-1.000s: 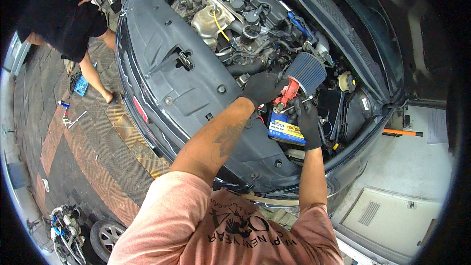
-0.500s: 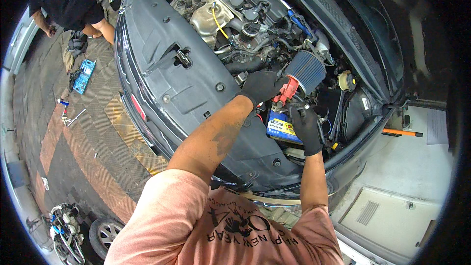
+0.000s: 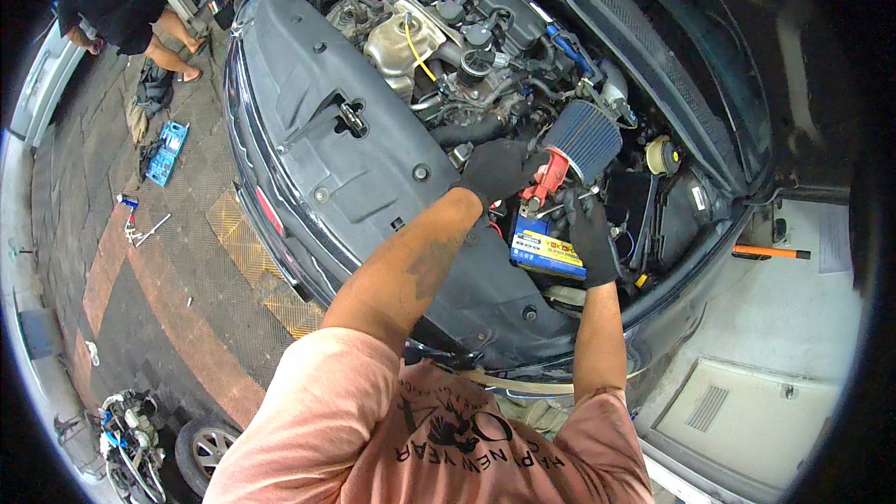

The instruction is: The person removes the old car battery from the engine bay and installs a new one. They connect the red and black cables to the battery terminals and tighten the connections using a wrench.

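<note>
Both my hands wear black gloves and work over the car battery [image 3: 546, 252], a blue and yellow box at the front of the engine bay. My left hand [image 3: 501, 174] is closed on a red battery terminal cover [image 3: 551, 177] standing above the battery. Beside it, my right hand [image 3: 590, 238] is closed with its fingers at the cover's lower end. A small shiny metal tool [image 3: 588, 193] shows at those fingertips; most of it is hidden. Just behind the cover sits a pleated blue cone air filter [image 3: 586, 140].
The engine [image 3: 476, 19] lies farther left, with a yellow-handled dipstick [image 3: 417, 47]. Plastic trim [image 3: 373, 187] covers the car's front. At right is a yellow-capped reservoir [image 3: 662, 157]. On the floor lie a blue tool case [image 3: 166, 154] and loose tools [image 3: 140, 224]. Another person [image 3: 117, 5] is at upper left.
My right hand has shifted slightly, and the metal tool's end now shows at its fingertips. The left hand keeps its hold on the red cover. The other person has moved an arm.
</note>
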`<state>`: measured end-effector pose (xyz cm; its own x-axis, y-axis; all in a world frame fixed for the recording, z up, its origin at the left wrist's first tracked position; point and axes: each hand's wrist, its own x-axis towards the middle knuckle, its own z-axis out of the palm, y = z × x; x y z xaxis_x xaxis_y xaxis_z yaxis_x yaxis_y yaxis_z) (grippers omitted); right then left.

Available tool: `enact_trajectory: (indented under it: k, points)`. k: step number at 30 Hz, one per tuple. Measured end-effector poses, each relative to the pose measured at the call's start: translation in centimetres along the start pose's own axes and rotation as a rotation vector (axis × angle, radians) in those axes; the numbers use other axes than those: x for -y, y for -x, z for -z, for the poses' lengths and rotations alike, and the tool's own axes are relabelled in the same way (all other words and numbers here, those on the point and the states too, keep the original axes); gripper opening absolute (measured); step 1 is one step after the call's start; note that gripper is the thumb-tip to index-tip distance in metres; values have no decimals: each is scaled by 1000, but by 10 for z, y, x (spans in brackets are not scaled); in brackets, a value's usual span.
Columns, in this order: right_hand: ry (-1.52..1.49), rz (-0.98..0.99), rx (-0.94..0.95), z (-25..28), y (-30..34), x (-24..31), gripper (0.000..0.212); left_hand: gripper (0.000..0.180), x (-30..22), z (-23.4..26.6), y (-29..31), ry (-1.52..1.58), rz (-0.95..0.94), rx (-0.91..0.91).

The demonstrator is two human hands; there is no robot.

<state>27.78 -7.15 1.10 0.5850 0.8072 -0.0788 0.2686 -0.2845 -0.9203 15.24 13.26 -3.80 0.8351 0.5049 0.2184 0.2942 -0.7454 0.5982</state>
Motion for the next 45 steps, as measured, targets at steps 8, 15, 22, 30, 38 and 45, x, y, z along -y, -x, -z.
enact_trajectory:
  k: [8, 15, 22, 30, 38, 45]
  points:
    - [-335, -271, -99, -1, 2, -28, 27, 51, -13, 8, 5, 165, 15, -70]
    - [-156, -66, 22, 4, 8, -20, 22, 68, -4, -2, 3, 162, 20, -117]
    - [-16, -50, 66, 18, 23, 6, 25, 68, 4, -4, 3, 118, -3, -132]
    - [-252, -90, -15, 36, 16, -20, 27, 68, -5, -2, 1, 135, 36, -95]
    - [-481, -285, -75, 12, 21, -14, 30, 67, -8, 2, 3, 126, 18, -83]
    - [-766, -349, -194, 1, 26, -35, 26, 64, -10, 7, 4, 151, 42, -65]
